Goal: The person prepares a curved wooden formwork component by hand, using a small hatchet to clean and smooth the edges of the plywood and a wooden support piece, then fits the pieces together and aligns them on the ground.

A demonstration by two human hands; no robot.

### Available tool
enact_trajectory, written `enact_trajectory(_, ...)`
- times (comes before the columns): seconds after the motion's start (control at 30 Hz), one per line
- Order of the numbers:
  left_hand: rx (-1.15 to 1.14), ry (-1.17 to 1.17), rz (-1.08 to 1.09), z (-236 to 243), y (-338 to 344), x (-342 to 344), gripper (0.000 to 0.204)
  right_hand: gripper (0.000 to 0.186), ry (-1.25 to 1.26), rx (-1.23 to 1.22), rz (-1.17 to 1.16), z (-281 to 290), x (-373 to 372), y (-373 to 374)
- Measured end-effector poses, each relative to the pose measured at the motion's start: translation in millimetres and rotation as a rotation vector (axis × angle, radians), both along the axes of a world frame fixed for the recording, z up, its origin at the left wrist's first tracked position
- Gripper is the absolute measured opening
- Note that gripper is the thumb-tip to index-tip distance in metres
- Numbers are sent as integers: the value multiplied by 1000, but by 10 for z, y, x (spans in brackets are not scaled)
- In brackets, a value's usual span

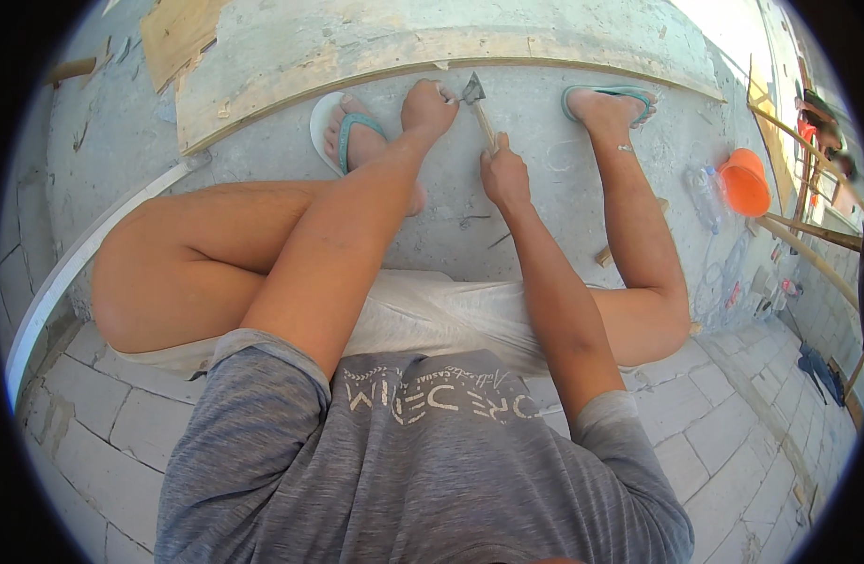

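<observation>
My right hand [505, 177] is wrapped round the light wooden handle of a hammer [485, 124]. Its small dark metal head points away from me, just right of my other hand. My left hand [430, 109] is closed, with thumb and fingers pinched together close to the hammer head. Whatever sits in that pinch is too small to make out. Beyond both hands runs the near edge of a long wooden board [357, 83] lying across the grey concrete floor [559, 211]. My left foot, in a teal-strapped flip-flop [328, 132], is beside my left hand.
An orange bucket [744, 183] and a clear plastic bottle [705, 197] lie to the right, with wooden poles [813, 254] past them. A pale bar [75, 244] curves along the left. A small wood scrap [604, 256] lies near my right leg. Grey blocks [122, 414] are behind me.
</observation>
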State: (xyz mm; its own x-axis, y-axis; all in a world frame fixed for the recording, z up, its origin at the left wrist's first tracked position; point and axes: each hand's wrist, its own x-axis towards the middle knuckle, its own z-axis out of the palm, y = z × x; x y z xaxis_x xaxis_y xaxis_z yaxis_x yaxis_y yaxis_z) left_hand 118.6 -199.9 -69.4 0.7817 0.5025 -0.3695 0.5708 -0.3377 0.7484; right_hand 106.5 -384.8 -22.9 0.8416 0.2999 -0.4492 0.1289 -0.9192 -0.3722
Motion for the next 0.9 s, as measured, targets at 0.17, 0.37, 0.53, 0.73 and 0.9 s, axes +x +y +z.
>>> enact_trajectory(0.17,246,-76,-161,-4,-95,-104,14,64,192,283,-338,-166,-101,-130)
enact_trajectory(0.37,355,-96,-245,26,-112,-219,13,65,120,223,-393,-55,-130,-75)
enact_trajectory(0.53,367,-52,-308,98,-103,-113,15,46,-360,284,-565,-181,72,-3)
enact_trajectory(0.73,299,-325,-138,292,-5,-22,14,31,114,821,-1084,-424,756,-15)
enact_trajectory(0.9,229,-453,154,677,693,469,16,37,255,1122,-1255,-225,1240,208)
